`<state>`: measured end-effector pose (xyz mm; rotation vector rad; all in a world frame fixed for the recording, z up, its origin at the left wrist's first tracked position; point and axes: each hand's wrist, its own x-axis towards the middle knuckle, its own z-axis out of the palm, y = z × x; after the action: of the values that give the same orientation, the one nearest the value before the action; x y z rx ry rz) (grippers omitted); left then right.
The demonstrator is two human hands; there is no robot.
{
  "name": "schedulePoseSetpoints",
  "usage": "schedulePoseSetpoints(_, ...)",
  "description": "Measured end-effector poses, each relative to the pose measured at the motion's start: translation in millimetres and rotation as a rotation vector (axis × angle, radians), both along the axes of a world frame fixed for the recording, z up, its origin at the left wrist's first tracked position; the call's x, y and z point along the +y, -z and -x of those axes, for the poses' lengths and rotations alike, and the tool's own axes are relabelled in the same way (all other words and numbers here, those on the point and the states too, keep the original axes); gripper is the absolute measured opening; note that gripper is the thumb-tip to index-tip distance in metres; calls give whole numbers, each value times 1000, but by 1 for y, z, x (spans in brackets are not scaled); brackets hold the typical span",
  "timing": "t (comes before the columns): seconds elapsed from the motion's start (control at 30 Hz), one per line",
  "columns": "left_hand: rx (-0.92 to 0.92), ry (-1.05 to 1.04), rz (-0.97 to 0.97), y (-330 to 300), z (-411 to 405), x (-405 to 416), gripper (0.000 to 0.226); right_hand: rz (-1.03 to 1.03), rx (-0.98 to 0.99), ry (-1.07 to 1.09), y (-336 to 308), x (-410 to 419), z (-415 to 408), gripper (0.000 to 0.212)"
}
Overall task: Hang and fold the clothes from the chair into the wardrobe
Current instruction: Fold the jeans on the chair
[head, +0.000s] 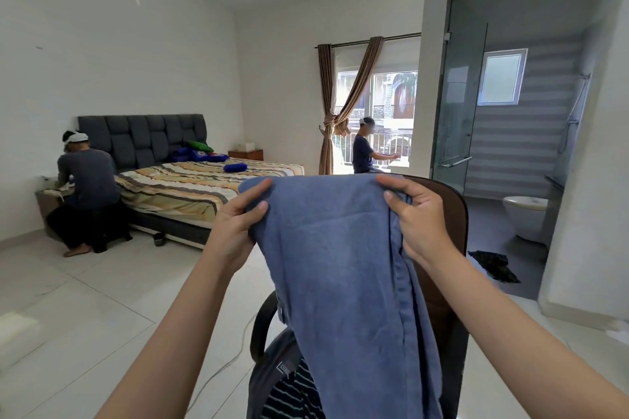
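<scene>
1. Your left hand [235,218] holds the top left corner of the blue garment [340,265]; the thumb lies on the front of the cloth and the fingers [253,190] curl over its upper edge.
2. Your right hand [417,214] holds the top right corner of the same garment, with the fingers bent around a bunched fold of the cloth.
3. You hold the blue garment up in the air in front of you, stretched between both hands. It hangs down in front of the chair [452,214], and its lower part goes out of the picture at the bottom.
4. The chair has a brown back and a black armrest [260,326]. On its seat more clothes lie: a dark grey piece [272,374] and a piece with dark stripes [292,395].
5. To the left behind stands a bed [190,187] with a striped cover and a dark padded headboard. One person [86,180] crouches beside it at a low bedside table.
6. Another person [364,150] sits near the window [391,102] with brown curtains.
7. To the right is a bathroom with a glass door [456,105] and a toilet [526,214]; a dark cloth [493,264] lies on its floor.
</scene>
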<state>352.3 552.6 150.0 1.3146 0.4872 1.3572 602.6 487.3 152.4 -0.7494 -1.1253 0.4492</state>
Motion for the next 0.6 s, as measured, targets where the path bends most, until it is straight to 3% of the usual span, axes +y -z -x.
schedulePoseSetpoints(0.17, -91, 130, 180, 19, -1, -7, 19, -41, -55, -109, -23, -7, 7, 36)
schedulePoseSetpoints(0.2, -82, 189, 185, 23, -2, -11, 25, -48, -73, -97, -27, -6, 7, 35)
schedulePoseSetpoints(0.27, -43, 271, 195, 36, -6, -13, 62, -59, -67, -78, -32, -4, 6, 38)
schedulePoseSetpoints(0.33, -24, 281, 198, 44, -14, -16, 71, -66, -27, -93, -35, -1, 2, 42)
schedulePoseSetpoints(0.47, -89, 174, 175, 33, -31, -17, 44, -52, -101, -72, -34, -2, -8, 36)
schedulePoseSetpoints(0.6, -98, 202, 153, 7, -36, -17, 51, -51, -241, -5, -23, -5, -29, 50)
